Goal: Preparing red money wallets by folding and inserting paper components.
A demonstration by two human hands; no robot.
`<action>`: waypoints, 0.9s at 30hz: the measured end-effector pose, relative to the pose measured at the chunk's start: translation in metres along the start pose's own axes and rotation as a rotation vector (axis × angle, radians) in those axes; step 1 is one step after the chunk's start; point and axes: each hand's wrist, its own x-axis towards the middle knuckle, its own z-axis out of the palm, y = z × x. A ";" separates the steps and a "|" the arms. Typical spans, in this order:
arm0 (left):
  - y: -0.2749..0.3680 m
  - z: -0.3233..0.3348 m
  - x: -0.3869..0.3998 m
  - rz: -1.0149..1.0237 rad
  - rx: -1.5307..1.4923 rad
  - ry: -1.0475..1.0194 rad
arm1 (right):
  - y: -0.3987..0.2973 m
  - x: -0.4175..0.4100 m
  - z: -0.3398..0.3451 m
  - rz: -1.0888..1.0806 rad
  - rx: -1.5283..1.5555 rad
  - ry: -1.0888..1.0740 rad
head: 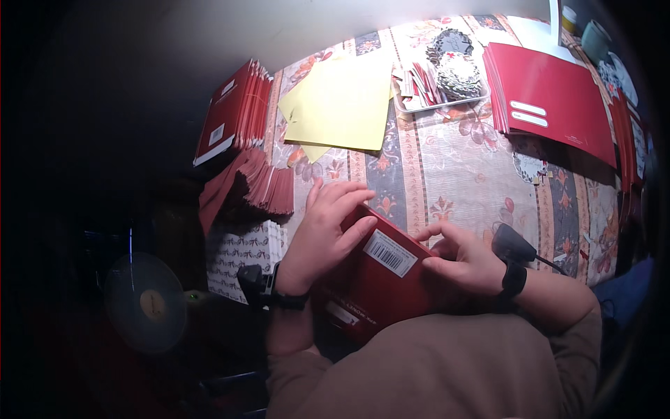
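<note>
A dark red packet (384,293) is tilted between my hands, close to my body at the table's near edge. A white barcode label (390,252) is stuck near its far edge, and printed writing shows lower down. My left hand (335,230) grips the packet's far left corner, the thumb lying on the top face and the fingers over the edge. At the right corner, my right hand (463,256) pinches the edge between thumb and fingers. The packet's lower end is partly hidden by shadow and my shirt.
Left: red packets (230,115), red folded pieces (269,188), patterned white cards (243,256). Beyond lie yellow sheets (345,105) and a clear tray (445,105) with wreath-shaped tags. Right: large red sheets (555,94), a loose tag (529,166), a black corded device (513,243).
</note>
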 end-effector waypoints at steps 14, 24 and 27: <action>-0.017 0.028 0.026 0.141 -0.095 -0.188 | -0.008 0.008 -0.007 0.133 0.018 -0.044; 0.010 0.028 0.046 0.104 -0.122 -0.275 | 0.008 0.023 -0.022 0.042 -0.276 -0.010; -0.002 0.023 0.038 0.242 -0.124 0.011 | 0.006 0.019 -0.018 0.061 -0.170 -0.003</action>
